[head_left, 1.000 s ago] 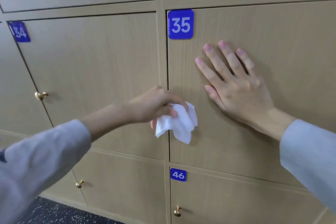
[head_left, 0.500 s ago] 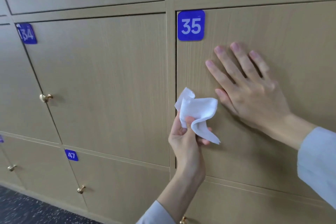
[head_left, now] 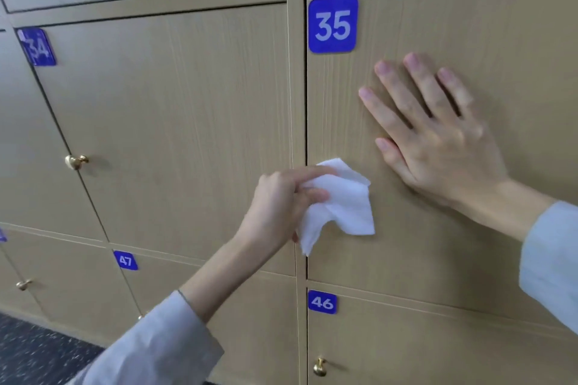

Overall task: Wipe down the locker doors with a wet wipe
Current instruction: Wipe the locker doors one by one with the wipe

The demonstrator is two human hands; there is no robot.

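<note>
L hand (head_left: 278,206) pinches wet wipe (head_left: 341,206) at door "35" (head_left: 332,24); R hand (head_left: 438,137) flat, grip wide.

We cannot read the far-left number plate (head_left: 1,235), cut by the edge. The wipe (head_left: 339,203) hides our left hand's (head_left: 278,206) fingertips. Door 35 (head_left: 469,25) runs off right, its knob unseen.

The left hand (head_left: 278,206) pinches a crumpled white wet wipe (head_left: 339,205) at the left edge of locker door 35 (head_left: 469,25). The right hand (head_left: 434,137) lies flat on that door, fingers spread, below the blue number plate (head_left: 332,24). Door 34 (head_left: 175,122) with its brass knob (head_left: 76,161) stands left.
</note>
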